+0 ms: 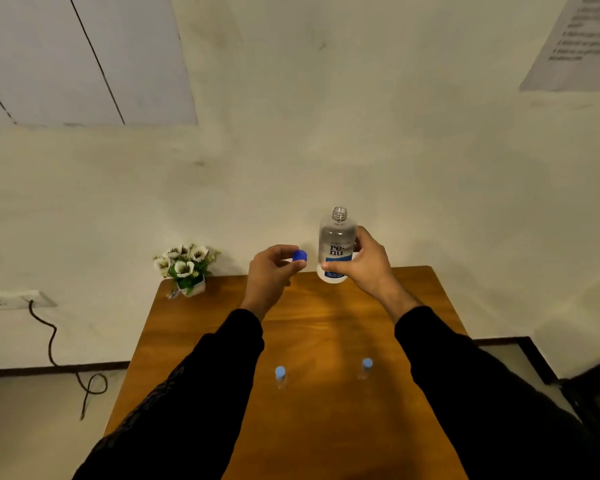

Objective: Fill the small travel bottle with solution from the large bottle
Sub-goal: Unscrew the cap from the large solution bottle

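My right hand [364, 268] grips the large clear solution bottle [336, 244] upright above the far end of the wooden table [326, 427]; its threaded neck is uncapped. My left hand [271, 271] pinches the dark blue cap [299, 255] between thumb and fingers, just left of the bottle. Two small clear travel bottles with light blue caps stand on the table nearer me, one at the left [280, 375] and one at the right [366, 368], between my sleeved forearms.
A small pot of white flowers [186, 268] sits at the table's far left corner against the wall. A wall socket [7, 299] with a dark cable hangs to the left. A dark-framed edge [534, 355] lies to the right of the table.
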